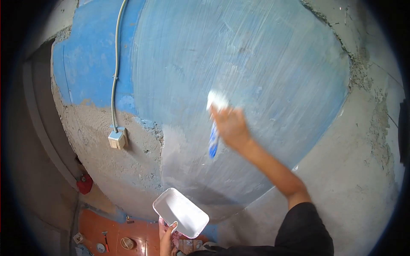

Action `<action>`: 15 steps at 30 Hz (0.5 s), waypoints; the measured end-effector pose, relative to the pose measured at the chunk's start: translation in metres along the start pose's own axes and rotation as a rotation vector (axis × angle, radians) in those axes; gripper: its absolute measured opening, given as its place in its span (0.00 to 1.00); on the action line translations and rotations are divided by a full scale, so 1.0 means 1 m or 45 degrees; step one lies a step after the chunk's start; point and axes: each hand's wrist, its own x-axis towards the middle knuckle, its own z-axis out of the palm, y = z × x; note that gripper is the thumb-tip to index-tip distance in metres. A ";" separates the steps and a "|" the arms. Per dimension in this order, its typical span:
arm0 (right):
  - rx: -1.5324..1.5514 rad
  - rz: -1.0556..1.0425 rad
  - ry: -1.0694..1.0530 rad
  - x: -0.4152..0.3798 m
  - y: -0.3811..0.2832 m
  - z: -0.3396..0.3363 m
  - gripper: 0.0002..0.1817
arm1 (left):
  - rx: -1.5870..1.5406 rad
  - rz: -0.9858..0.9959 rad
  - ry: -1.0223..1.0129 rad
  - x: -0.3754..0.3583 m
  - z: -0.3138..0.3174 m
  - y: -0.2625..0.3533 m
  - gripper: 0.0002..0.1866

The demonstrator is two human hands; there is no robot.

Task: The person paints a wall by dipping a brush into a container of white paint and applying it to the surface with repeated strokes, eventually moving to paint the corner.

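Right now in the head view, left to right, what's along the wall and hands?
Red object → socket box → tray in left hand → brush → right hand → bare plaster.

You have no legible text, label, brand, number or sign anywhere in this view. The blue handle of the brush (213, 143) you hold is motion-blurred; any marking on it cannot be read. The white tray (180, 212) and the wall socket (117, 138) show plain, unmarked surfaces.
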 end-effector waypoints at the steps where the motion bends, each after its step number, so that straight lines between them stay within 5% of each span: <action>1: 0.134 -0.053 -0.014 -0.022 -0.031 0.010 0.28 | -0.004 0.004 -0.010 -0.001 0.000 -0.002 0.36; 4: 0.562 -0.084 -0.214 -0.083 -0.114 0.020 0.27 | 0.014 -0.024 0.015 -0.003 -0.004 -0.003 0.39; 7: 0.968 0.008 -0.209 -0.075 -0.113 0.006 0.26 | 0.059 -0.056 0.057 0.002 -0.023 -0.009 0.43; 10: 0.872 0.111 -0.185 -0.017 -0.037 -0.015 0.24 | 0.089 -0.049 0.071 0.006 -0.025 -0.008 0.43; 15: 0.260 0.352 0.436 0.109 0.122 -0.068 0.21 | 0.198 0.029 0.021 0.009 -0.012 0.000 0.42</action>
